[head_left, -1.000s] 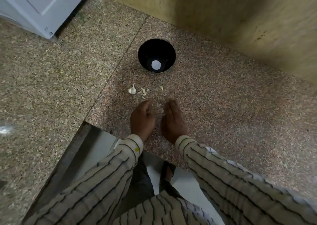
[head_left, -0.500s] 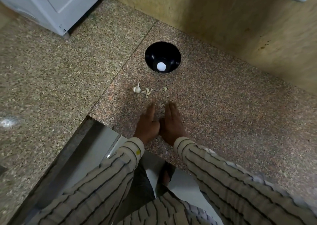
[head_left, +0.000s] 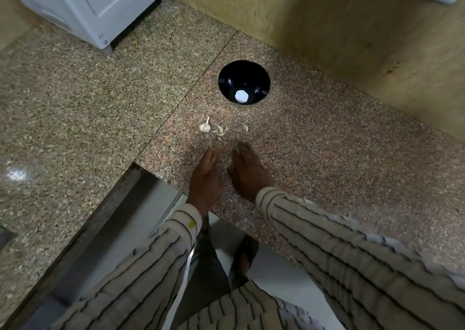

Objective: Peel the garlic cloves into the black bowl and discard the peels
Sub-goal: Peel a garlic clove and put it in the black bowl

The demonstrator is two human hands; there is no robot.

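The black bowl (head_left: 244, 82) stands on the granite counter (head_left: 327, 158) near the wall, with a white glare spot on its bottom. In front of it lie a piece of a garlic bulb with its stem (head_left: 205, 126), several loose cloves and bits of skin (head_left: 220, 131), and one separate clove (head_left: 245, 128). My left hand (head_left: 205, 179) and my right hand (head_left: 247, 171) lie flat on the counter side by side, fingers straight, just short of the garlic. A few small peel scraps sit between the hands; they are hard to make out.
A white appliance (head_left: 95, 5) stands at the back left. A wooden wall panel (head_left: 327, 23) runs behind the bowl. The counter's front edge (head_left: 161, 179) cuts in at a corner just left of my left hand, with the floor below.
My hands, pressed together half a second ago, have drawn slightly apart on the counter. The camera view has shifted a little; the garlic and bowl have not moved.
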